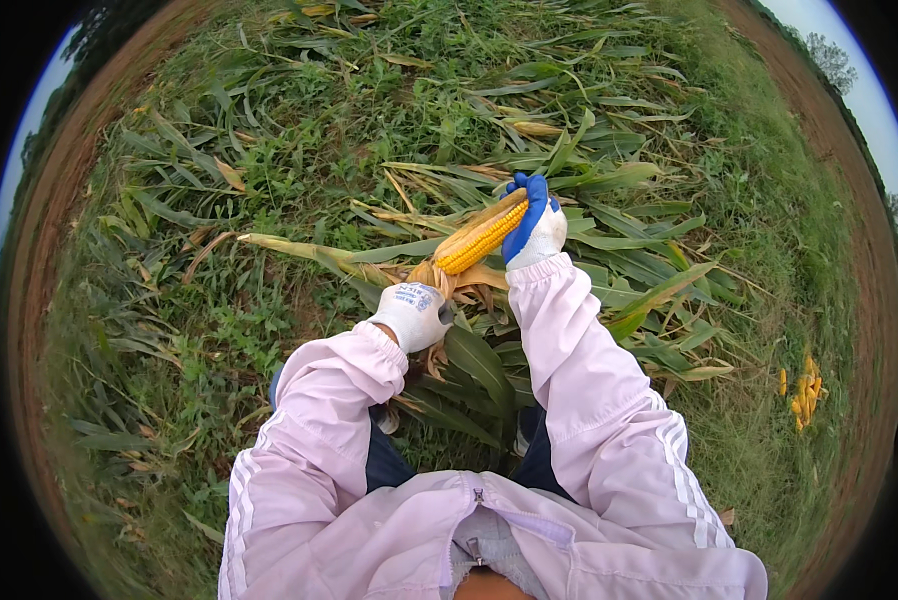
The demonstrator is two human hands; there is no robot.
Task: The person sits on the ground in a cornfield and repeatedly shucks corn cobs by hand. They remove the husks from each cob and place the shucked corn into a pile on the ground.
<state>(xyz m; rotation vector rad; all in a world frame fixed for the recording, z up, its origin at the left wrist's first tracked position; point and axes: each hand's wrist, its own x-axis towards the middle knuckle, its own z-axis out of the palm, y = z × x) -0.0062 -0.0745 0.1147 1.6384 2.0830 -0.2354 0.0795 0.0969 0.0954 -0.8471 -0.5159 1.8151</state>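
Note:
Yellow kernels show on a corn ear (pixel 482 238) whose upper end is gripped by my right hand (pixel 535 219), in a white work glove with blue-coated fingers. Dry husk is peeled down around the ear's lower end. My left hand (pixel 415 313), also gloved, is closed around the husk and stalk (pixel 434 277) just below the ear; its fingertips are partly hidden. A pale green husked tip or stalk (pixel 291 245) reaches out to the left of it. Long green corn leaves (pixel 483 367) hang beneath my hands.
Cut corn stalks and leaves (pixel 636 251) lie over weeds and grass around me. An ear in its husk (pixel 537 128) lies further ahead. At the right is a small pile of bare yellow corn ears (pixel 807 394), with one ear beside it. Brown soil borders both sides.

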